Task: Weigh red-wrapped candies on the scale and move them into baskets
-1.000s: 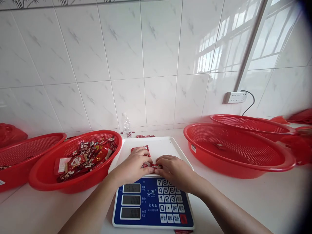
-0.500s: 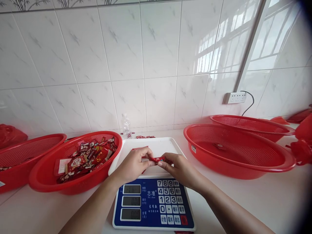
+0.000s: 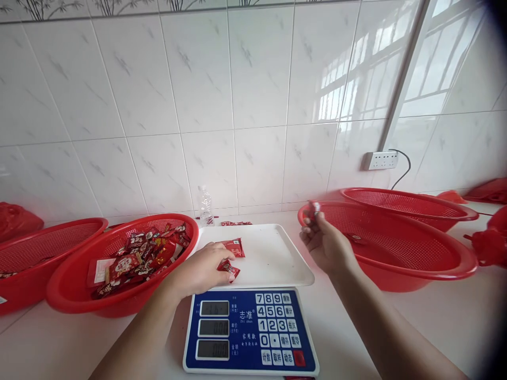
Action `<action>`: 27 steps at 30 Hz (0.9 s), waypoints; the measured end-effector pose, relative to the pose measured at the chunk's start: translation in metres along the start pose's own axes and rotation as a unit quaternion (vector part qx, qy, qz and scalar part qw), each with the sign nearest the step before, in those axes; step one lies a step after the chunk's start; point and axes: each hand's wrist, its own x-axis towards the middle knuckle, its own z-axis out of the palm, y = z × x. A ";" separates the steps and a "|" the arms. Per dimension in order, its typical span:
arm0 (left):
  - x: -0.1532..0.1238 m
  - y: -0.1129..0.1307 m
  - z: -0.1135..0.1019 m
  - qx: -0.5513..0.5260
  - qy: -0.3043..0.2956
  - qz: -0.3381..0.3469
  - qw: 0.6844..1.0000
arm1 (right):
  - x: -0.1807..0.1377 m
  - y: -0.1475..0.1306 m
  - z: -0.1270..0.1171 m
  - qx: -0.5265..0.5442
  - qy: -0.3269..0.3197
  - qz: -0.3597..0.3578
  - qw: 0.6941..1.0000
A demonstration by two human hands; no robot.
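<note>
My left hand (image 3: 202, 271) rests on the white tray (image 3: 273, 258) of the blue scale (image 3: 249, 332), fingers curled on a small red packet (image 3: 228, 269). A second red packet (image 3: 234, 247) lies on the tray just beyond it. Over the near rim of the large red basket (image 3: 415, 266) my right hand (image 3: 327, 243) is raised, pinching a small red-and-white packet (image 3: 314, 208) at its fingertips. To the left stands a red basket (image 3: 79, 295) with several red snack packets (image 3: 146, 253) in it.
Another red basket (image 3: 35, 248) sits at far left and one more (image 3: 412, 203) behind the right basket. A clear bottle (image 3: 205, 205) stands by the tiled wall. A wall socket (image 3: 379, 159) with a cable is at right. Red bags (image 3: 489, 243) lie at far right.
My right hand has left the tray and swung right and up to the large basket's rim with a packet. The left hand stayed on the tray and lowered onto a packet.
</note>
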 end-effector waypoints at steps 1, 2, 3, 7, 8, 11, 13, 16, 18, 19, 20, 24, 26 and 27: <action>0.000 0.000 -0.001 0.013 -0.016 -0.002 1.000 | 0.006 -0.005 -0.004 0.029 0.036 -0.014 0.999; 0.000 0.000 -0.001 0.020 -0.025 -0.004 0.999 | 0.011 -0.010 -0.009 0.043 0.064 -0.027 0.997; 0.000 0.000 0.000 0.022 -0.028 -0.005 0.999 | 0.015 -0.014 -0.013 0.045 0.081 -0.038 0.995; 0.002 0.002 0.005 0.001 -0.002 -0.002 1.000 | 0.019 -0.015 -0.018 0.004 0.069 -0.039 0.997; 0.003 0.002 0.007 -0.011 0.004 0.000 1.000 | 0.016 -0.011 -0.015 -0.015 0.047 -0.030 0.998; 0.006 0.004 0.012 -0.060 0.034 0.012 0.998 | -0.003 0.007 -0.003 -0.104 -0.055 0.002 0.993; 0.008 0.009 0.015 -0.096 0.067 0.018 0.993 | -0.022 0.020 0.006 -0.274 -0.178 -0.019 0.945; 0.007 0.020 0.019 -0.165 0.094 0.038 0.981 | -0.046 0.033 0.015 -0.513 -0.308 -0.134 0.790; 0.004 0.029 0.020 -0.207 0.104 0.068 0.971 | -0.057 0.037 0.017 -0.565 -0.352 -0.185 0.723; 0.003 0.032 0.021 -0.219 0.109 0.081 0.966 | -0.060 0.037 0.018 -0.572 -0.370 -0.202 0.704; 0.002 0.035 0.021 -0.225 0.113 0.091 0.963 | -0.062 0.037 0.018 -0.571 -0.385 -0.216 0.692; 0.000 0.034 0.019 -0.289 0.068 0.094 0.950 | -0.063 0.033 0.018 -0.536 -0.412 -0.248 0.694; 0.002 0.030 0.017 -0.346 0.035 0.093 0.933 | -0.063 0.030 0.019 -0.512 -0.412 -0.229 0.718; 0.003 0.028 0.016 -0.368 0.032 0.096 0.924 | -0.063 0.029 0.019 -0.500 -0.411 -0.212 0.732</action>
